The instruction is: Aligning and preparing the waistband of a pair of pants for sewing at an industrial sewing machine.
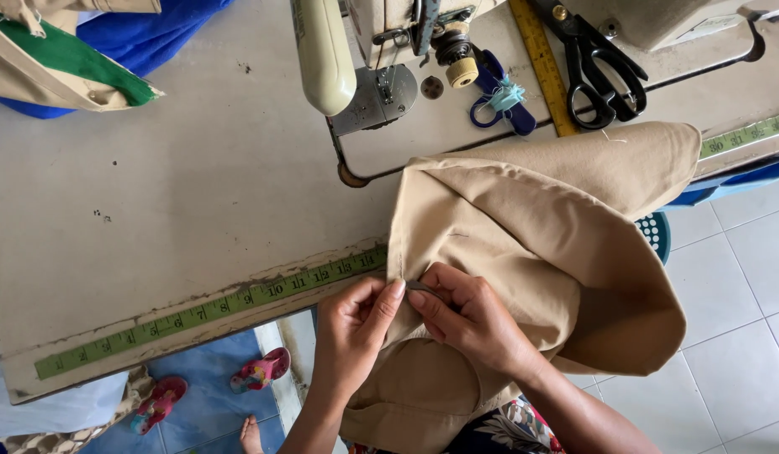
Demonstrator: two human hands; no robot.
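A beige fabric piece (541, 227) hangs over the front edge of the sewing table (196, 185) and down onto my lap. My left hand (356, 328) pinches the fabric's folded edge near the table's front edge. Touching it from the right, my right hand (469, 315) grips the same fold, with a small dark object between the fingertips of both hands; what it is I cannot tell.
A sewing machine (356, 50) stands at the back of the table. Black scissors (599, 67), small blue snips (499, 101) and a yellow ruler (541, 59) lie beside it. A green measuring tape (204, 311) runs along the front edge. Folded cloth (78, 59) sits at far left. Pink sandals (263, 370) lie on the floor.
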